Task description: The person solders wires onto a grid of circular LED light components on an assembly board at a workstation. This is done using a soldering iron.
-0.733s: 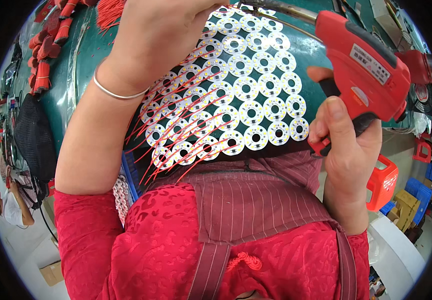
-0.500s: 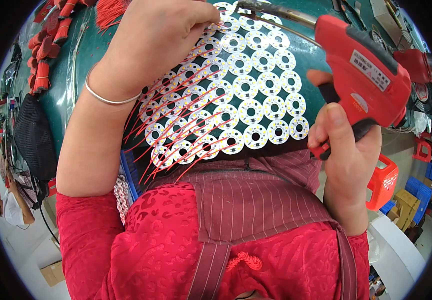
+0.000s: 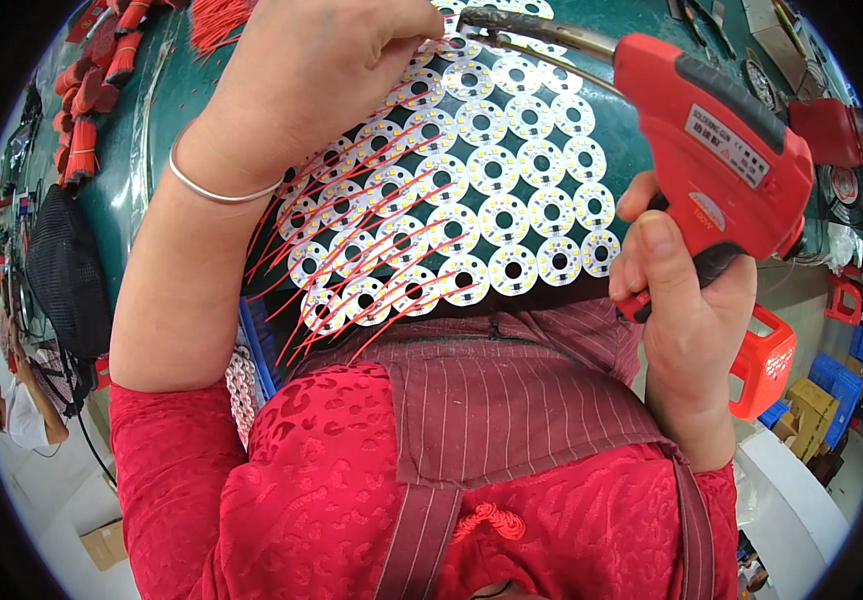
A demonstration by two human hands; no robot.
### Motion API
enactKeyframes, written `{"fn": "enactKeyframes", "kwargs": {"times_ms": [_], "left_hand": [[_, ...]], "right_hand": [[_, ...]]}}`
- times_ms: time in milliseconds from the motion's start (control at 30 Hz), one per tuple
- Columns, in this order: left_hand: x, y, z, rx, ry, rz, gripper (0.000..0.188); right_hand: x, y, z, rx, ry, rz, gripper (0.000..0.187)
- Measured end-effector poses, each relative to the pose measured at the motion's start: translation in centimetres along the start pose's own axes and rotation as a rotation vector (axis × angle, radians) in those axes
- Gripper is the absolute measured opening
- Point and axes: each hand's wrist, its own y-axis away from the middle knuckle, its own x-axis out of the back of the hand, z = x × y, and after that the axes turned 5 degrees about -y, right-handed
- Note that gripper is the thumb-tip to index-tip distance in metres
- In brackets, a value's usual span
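Observation:
My right hand (image 3: 687,265) is wrapped round the handle of a red soldering gun (image 3: 717,150). The gun's metal nozzle points left, its tip close to the fingertips of my left hand (image 3: 317,85). Those fingers are pinched together on a thin red wire (image 3: 446,43), of which only a short end shows. Below both hands spread rows of round white LED boards (image 3: 493,170), each with a hole in its middle. Red wires (image 3: 392,208) trail across the left rows toward me; the boards on the right carry none. My left hand and wrist cover part of the far left boards.
The boards lie on a green table (image 3: 617,90). Bundles of red wire (image 3: 82,150) and a loose red pile (image 3: 220,25) are at the far left. A black mesh bag (image 3: 67,270) hangs left. Right of me stands a red stool (image 3: 764,365). Another person (image 3: 27,405) is far left.
The soldering gun and my right hand have shifted slightly left, bringing the tip closer to my left fingertips. Some boards have moved a little. My left hand keeps its pinch, nearly in place.

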Motion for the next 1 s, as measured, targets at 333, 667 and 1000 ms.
{"fn": "enactKeyframes", "kwargs": {"times_ms": [333, 667, 1000], "left_hand": [[-0.3, 0.1, -0.1, -0.033, -0.015, 0.016, 0.007], [-0.2, 0.2, -0.1, -0.03, -0.009, 0.012, 0.007], [0.5, -0.3, 0.5, 0.051, 0.034, -0.06, 0.005]], "right_hand": [[-0.9, -0.4, -0.4, 0.021, 0.053, 0.031, 0.027], [-0.1, -0.2, 0.4, 0.01, 0.051, -0.027, 0.026], [-0.5, -0.3, -0.6, -0.005, 0.071, 0.035, 0.027]]}}
